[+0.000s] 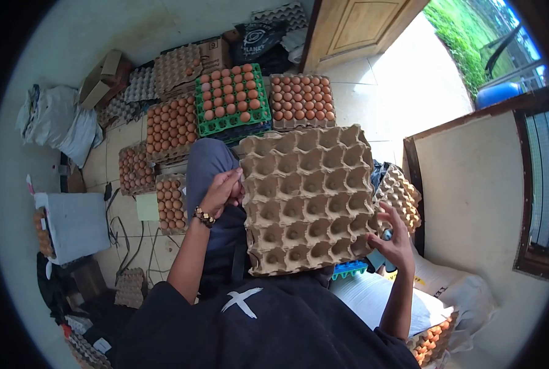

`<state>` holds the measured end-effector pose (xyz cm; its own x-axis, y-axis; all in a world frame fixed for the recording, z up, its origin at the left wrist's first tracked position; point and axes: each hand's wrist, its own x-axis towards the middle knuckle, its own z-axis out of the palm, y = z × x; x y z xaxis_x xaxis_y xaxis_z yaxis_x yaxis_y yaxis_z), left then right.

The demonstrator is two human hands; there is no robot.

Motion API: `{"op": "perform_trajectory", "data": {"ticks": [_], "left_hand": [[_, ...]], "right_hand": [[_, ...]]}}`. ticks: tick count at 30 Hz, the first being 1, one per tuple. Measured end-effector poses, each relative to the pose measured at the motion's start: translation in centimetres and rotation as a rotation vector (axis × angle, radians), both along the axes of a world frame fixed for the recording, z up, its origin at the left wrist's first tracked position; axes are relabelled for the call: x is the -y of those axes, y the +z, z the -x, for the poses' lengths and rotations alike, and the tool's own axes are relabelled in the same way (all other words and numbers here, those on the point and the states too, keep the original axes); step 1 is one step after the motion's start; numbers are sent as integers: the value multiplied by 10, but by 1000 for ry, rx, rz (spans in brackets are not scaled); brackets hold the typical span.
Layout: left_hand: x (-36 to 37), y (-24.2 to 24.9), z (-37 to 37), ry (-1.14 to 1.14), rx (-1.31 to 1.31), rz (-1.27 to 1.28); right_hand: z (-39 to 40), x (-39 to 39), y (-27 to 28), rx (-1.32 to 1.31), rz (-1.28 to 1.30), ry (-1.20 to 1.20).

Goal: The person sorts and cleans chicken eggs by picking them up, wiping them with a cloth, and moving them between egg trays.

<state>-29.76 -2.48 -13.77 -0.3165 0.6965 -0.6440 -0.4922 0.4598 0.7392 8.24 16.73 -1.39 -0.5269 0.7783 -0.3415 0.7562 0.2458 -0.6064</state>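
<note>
An empty cardboard egg tray (311, 200) lies across my lap, its cups facing up. My left hand (224, 190), with a beaded bracelet at the wrist, grips the tray's left edge with its fingers wrapped round it. At the lower right edge is my right hand (394, 240); its thumb touches the tray's side and the other fingers are spread. Beyond my knees a green plastic tray (204, 129) holds brown eggs, with a cardboard tray of eggs (302, 100) to its right.
More egg trays (171, 126) stand at the left. A white box (75, 224) and cables are on the left floor. White sacks (373, 298) lie at the right, beside stacked cardboard trays (400, 197). A wooden door (363, 27) stands open ahead.
</note>
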Motion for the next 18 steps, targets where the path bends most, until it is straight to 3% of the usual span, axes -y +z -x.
{"op": "perform_trajectory", "data": {"ticks": [3,6,10,12,14,15,16,18], "left_hand": [[-1,10,0,73,7,-193],[-6,30,-5,179,24,-210],[-3,50,2,176,45,-364],[-4,48,5,177,99,-440],[-11,28,1,142,111,-356],[-15,19,0,121,117,-313],[-16,11,-2,27,12,-247],[-12,20,-7,76,95,-301]], "right_hand": [[4,-3,-2,-53,120,6],[10,-7,5,-193,248,-25],[21,1,25,-348,112,-59],[20,-1,21,-262,146,-88],[10,-5,-4,-213,151,-78],[7,-6,-17,-142,277,-104],[4,-5,-25,-165,259,-90],[7,-5,-28,-164,185,-57]]}}
